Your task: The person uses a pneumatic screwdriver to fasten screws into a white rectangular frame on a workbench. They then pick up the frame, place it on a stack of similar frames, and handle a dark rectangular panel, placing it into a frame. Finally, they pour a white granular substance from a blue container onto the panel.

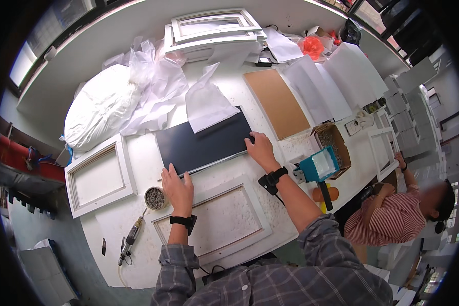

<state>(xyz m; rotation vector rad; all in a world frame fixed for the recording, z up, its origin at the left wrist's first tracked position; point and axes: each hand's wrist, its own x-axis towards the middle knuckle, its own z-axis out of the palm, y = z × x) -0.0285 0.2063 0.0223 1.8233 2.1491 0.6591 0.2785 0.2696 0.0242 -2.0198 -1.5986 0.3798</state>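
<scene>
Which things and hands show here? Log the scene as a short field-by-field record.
Left hand: fingers over the dark panel's near left corner
Right hand: at the panel's right end; grip closure unclear
On panel: white sheet, covering part of it
Nearer the person: white frame, lying flat
Left side: round tub, power driver
Right side: brown board, teal container
Others: co-worker in striped top

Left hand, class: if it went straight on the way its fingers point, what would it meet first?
The dark rectangular panel: the left hand's fingers are at its near edge, seemingly touching it, though exact contact and depth are hard to judge.
</scene>
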